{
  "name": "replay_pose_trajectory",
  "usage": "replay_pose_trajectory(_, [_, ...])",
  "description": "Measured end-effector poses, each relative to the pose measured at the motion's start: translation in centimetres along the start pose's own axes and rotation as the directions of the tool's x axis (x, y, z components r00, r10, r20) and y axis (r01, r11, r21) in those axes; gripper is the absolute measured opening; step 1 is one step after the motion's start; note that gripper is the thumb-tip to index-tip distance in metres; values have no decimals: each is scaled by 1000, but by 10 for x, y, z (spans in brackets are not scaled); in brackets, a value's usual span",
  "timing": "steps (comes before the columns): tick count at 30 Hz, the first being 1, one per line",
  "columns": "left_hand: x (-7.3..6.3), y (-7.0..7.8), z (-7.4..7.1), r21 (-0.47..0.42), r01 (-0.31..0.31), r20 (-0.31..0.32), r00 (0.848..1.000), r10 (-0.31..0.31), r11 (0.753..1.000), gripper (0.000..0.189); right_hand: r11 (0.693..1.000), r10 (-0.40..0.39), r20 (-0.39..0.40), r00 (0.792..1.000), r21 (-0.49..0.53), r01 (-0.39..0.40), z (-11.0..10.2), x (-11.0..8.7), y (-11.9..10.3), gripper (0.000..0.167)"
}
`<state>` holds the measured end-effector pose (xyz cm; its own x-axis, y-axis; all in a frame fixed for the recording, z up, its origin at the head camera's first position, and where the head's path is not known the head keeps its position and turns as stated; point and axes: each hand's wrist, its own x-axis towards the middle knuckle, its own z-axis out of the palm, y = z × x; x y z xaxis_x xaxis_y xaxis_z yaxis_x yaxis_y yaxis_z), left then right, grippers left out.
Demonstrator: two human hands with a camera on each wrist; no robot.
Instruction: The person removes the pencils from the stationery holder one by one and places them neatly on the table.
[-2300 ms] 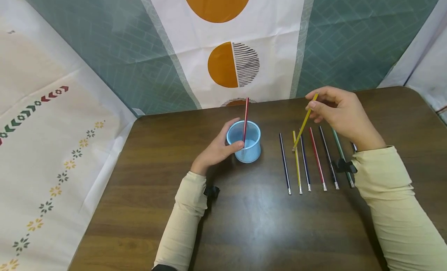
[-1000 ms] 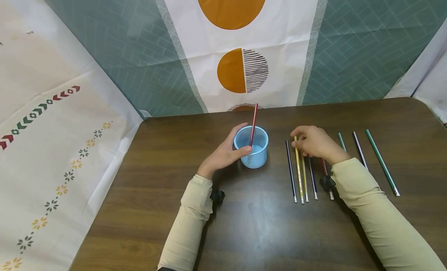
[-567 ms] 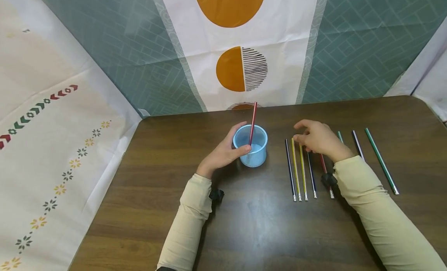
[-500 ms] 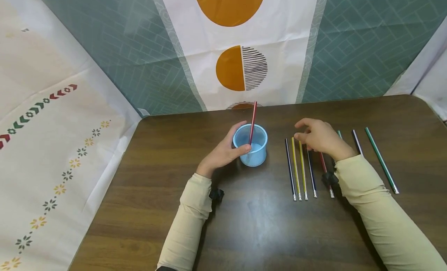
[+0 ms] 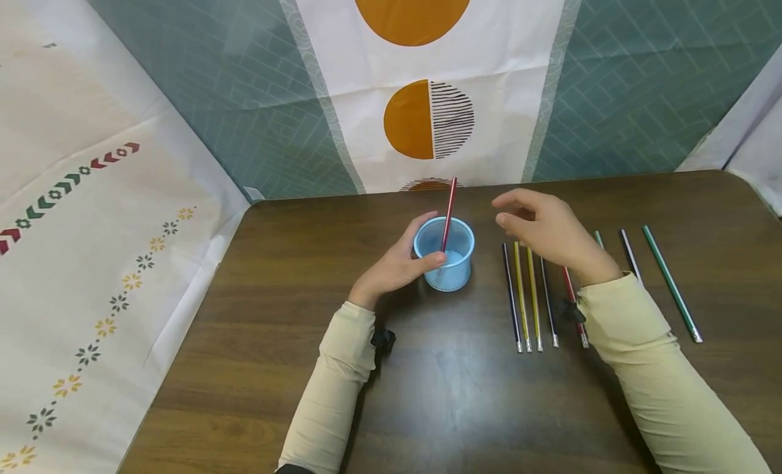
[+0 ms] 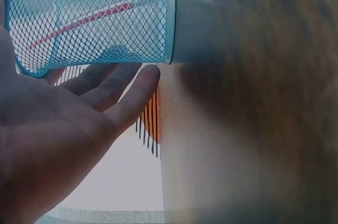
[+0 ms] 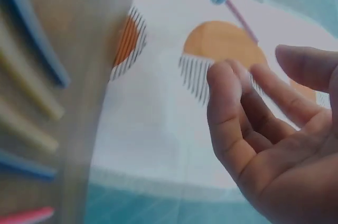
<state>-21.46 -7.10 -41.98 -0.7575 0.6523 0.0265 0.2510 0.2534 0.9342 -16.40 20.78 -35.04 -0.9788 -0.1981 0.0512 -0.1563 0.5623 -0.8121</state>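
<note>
My left hand (image 5: 397, 267) grips a light blue mesh pencil cup (image 5: 449, 278), thumb over its near rim and fingers around its left side. A red pencil (image 5: 449, 209) stands tilted in the cup; through the mesh its lower end shows in the left wrist view. To the cup's right, my right hand (image 5: 552, 233) is raised over the tops of the pencils, holding nothing, its fingers loosely bent. Below it lie a dark blue pencil (image 5: 512, 297), one yellow pencil (image 5: 523, 296) with a second yellow pencil (image 5: 534, 297) beside it, and another dark pencil (image 5: 548, 301).
Partly under the right wrist lies a red pencil (image 5: 569, 287). Beyond it are a green pencil (image 5: 599, 238), a dark pencil (image 5: 630, 255) and a longer-showing green pencil (image 5: 672, 284). A patterned cloth (image 5: 507, 107) hangs behind the wooden table (image 5: 452, 406).
My right hand has laid the yellow pencil beside the other yellow one, let go of it, and lifted up and left towards the cup. My left hand keeps its grip on the cup.
</note>
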Motion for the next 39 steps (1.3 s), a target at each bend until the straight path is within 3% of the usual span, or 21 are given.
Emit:
replay_pose_trajectory(4, [0,1,0,-13,10,12,1000,-10,1000,93,991,-116,-19,993,62,117,15,12,-12,28])
replay_pose_trajectory(7, [0,2,-1,-11,13,18,1000,-13,1000,87,985,-156,10,988,81,155,27,22,-19,28])
replay_pose_trajectory(13, [0,3,-1,-24,-2,23,1000,3,1000,85,989,-144,67,987,29,142,43,38,-24,40])
replay_pose_trajectory(16, [1,3,-1,-21,1,21,1000,0,1000,91,994,-109,57,992,14,108,46,41,-22,44])
replay_pose_trajectory(22, [1,2,-1,-14,7,9,1000,-6,1000,85,991,-101,-67,993,81,106,43,41,-17,38])
replay_pose_trajectory(27, [0,2,0,-12,28,3,1000,-28,1000,78,976,-126,-206,970,151,159,39,38,-14,31])
replay_pose_trajectory(31, [-1,2,1,-16,32,4,999,-32,999,78,945,-135,-324,936,242,220,34,35,-14,22])
replay_pose_trajectory(34, [0,2,1,-22,27,2,1000,-27,999,78,904,-142,-387,911,323,279,29,35,-14,17])
replay_pose_trajectory(39, [-1,3,0,-30,24,1,1000,-24,999,77,777,-179,-448,876,481,405,22,36,-13,22])
